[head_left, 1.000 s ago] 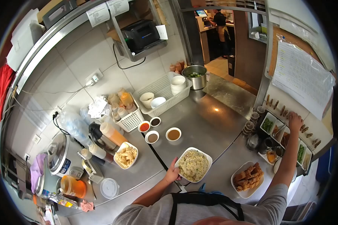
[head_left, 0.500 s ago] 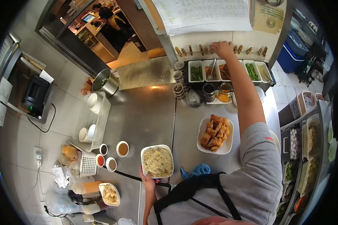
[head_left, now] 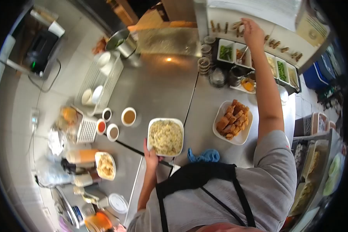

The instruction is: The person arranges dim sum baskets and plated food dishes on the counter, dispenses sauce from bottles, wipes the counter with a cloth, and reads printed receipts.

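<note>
My left hand point(head_left: 151, 155) grips the lower left edge of a square white bowl of fried rice point(head_left: 165, 137) over the steel counter. My right hand point(head_left: 254, 34) reaches up to the wall, its fingers pinched on a wooden clothespin point(head_left: 239, 25) in a row of several. Below my right forearm are white trays with chopped greens point(head_left: 226, 53) and other toppings; the arm hides some of them. A square white bowl of crispy fried meat pieces point(head_left: 232, 120) stands on the counter to the right of the rice.
Small sauce cups point(head_left: 128, 116) and a white basket point(head_left: 98, 89) of cups sit left. A blue cloth point(head_left: 203, 155) lies near my apron. Glass jars point(head_left: 236, 76) stand before the trays. A steel pot point(head_left: 121, 43) is at the back, bottles point(head_left: 81, 156) lower left.
My view has shifted and tilted. My right hand stays up at the clothespins, its fingers now pinched there. The rice bowl remains in my left hand.
</note>
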The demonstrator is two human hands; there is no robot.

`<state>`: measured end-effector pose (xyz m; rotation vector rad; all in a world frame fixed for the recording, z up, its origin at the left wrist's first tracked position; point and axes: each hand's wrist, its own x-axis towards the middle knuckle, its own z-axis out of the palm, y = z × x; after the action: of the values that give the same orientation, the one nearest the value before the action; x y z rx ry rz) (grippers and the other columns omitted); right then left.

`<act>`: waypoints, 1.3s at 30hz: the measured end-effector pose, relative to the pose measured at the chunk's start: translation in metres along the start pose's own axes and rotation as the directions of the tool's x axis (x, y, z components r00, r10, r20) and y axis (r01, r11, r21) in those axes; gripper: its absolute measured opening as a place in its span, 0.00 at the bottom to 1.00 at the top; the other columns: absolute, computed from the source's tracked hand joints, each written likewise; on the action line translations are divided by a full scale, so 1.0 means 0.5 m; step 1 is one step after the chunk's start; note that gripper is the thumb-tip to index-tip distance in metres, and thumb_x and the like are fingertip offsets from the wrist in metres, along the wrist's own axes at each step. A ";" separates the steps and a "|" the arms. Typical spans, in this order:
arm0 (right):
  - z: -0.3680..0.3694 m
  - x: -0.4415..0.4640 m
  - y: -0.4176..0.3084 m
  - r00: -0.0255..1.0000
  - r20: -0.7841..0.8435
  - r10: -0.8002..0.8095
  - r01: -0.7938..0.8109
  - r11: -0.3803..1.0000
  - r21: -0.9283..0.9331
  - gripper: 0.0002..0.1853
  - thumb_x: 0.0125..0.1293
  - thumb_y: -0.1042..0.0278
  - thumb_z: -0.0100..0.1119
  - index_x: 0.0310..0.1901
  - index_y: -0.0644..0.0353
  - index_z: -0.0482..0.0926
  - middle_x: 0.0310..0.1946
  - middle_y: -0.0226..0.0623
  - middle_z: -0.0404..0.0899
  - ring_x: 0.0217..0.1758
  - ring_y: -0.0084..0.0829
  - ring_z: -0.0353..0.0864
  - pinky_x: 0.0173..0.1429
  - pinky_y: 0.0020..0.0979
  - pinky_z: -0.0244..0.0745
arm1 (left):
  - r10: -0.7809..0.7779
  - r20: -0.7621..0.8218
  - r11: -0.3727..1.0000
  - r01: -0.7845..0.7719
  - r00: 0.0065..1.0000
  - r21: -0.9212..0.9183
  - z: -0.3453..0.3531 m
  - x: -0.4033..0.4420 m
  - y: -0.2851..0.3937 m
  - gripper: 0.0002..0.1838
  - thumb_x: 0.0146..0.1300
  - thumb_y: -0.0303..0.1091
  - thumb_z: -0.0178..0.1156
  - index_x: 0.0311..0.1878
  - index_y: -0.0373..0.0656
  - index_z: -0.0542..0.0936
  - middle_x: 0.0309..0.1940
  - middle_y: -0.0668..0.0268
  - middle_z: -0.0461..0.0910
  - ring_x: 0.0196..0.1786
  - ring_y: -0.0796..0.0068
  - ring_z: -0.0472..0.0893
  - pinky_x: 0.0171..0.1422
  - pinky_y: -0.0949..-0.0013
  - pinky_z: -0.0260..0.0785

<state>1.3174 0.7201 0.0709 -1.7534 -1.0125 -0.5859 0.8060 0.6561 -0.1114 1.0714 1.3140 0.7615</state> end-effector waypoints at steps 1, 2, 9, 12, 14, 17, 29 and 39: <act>0.025 -0.059 -0.061 0.979 0.181 -0.092 0.093 0.996 0.005 0.10 0.59 0.65 0.43 0.37 0.53 0.74 0.30 0.39 0.76 0.35 0.40 0.75 0.43 0.37 0.68 | 0.020 0.015 0.997 -0.018 1.000 -0.078 0.001 0.001 -0.004 0.30 0.56 0.28 0.38 0.64 0.50 0.44 0.23 0.60 0.72 0.10 0.79 0.65 0.11 0.79 0.59; 0.049 -0.124 -0.116 0.921 0.344 -0.181 0.184 0.983 0.024 0.12 0.62 0.63 0.40 0.41 0.54 0.73 0.35 0.41 0.76 0.37 0.39 0.75 0.44 0.36 0.68 | 0.025 0.007 0.999 -0.024 1.000 -0.046 0.000 0.003 -0.006 0.31 0.55 0.28 0.37 0.64 0.50 0.44 0.22 0.61 0.72 0.10 0.79 0.65 0.11 0.79 0.59; 0.116 -0.509 -0.332 0.436 0.870 -0.232 0.249 0.960 0.131 0.09 0.53 0.64 0.46 0.32 0.57 0.74 0.27 0.36 0.77 0.31 0.36 0.77 0.37 0.38 0.67 | 0.048 -0.015 0.995 -0.050 0.999 -0.086 0.005 -0.001 0.002 0.31 0.54 0.27 0.36 0.63 0.46 0.43 0.21 0.61 0.71 0.09 0.78 0.65 0.10 0.78 0.58; 0.101 -0.552 -0.320 0.417 0.889 -0.187 0.296 0.953 0.061 0.10 0.56 0.61 0.45 0.30 0.57 0.74 0.26 0.35 0.77 0.30 0.35 0.77 0.37 0.37 0.67 | 0.056 0.004 0.997 -0.056 0.998 -0.054 0.007 -0.002 0.001 0.31 0.54 0.26 0.36 0.63 0.45 0.44 0.20 0.61 0.71 0.09 0.79 0.64 0.09 0.78 0.57; 0.035 -0.529 -0.329 0.506 0.858 -0.090 0.094 0.994 0.048 0.12 0.57 0.59 0.44 0.30 0.59 0.73 0.26 0.35 0.77 0.30 0.37 0.77 0.36 0.36 0.67 | 0.021 0.001 0.998 -0.021 1.000 -0.054 0.020 -0.005 0.024 0.30 0.54 0.27 0.36 0.63 0.43 0.44 0.20 0.61 0.71 0.09 0.79 0.64 0.09 0.78 0.56; -0.056 -0.538 -0.312 0.511 0.854 -0.094 -0.143 0.971 0.192 0.16 0.58 0.55 0.44 0.29 0.61 0.73 0.24 0.36 0.76 0.27 0.35 0.76 0.33 0.34 0.68 | 0.000 0.038 0.998 0.002 0.999 -0.055 0.032 0.037 0.044 0.30 0.54 0.28 0.36 0.62 0.42 0.44 0.23 0.60 0.71 0.10 0.79 0.64 0.09 0.79 0.55; -0.323 -0.668 -0.126 -0.077 0.660 0.747 -0.994 -0.111 0.010 0.15 0.60 0.59 0.44 0.45 0.54 0.59 0.22 0.37 0.71 0.17 0.30 0.73 0.17 0.26 0.66 | 0.046 0.109 0.999 -0.047 0.993 0.007 0.107 0.380 0.164 0.28 0.56 0.27 0.37 0.61 0.41 0.44 0.18 0.63 0.70 0.12 0.78 0.67 0.11 0.77 0.60; -0.164 -0.599 -0.114 0.061 0.707 0.704 -0.983 -0.079 0.164 0.21 0.52 0.74 0.40 0.51 0.59 0.58 0.34 0.42 0.71 0.23 0.32 0.73 0.24 0.28 0.71 | 0.137 -0.129 0.989 -0.128 0.982 0.073 0.142 0.577 0.220 0.17 0.60 0.33 0.44 0.48 0.35 0.55 0.17 0.63 0.71 0.12 0.76 0.71 0.12 0.77 0.63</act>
<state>1.1144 0.5447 -0.0957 -1.4259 0.0428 1.0447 0.9310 0.9467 -0.1226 1.1853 1.3985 0.9090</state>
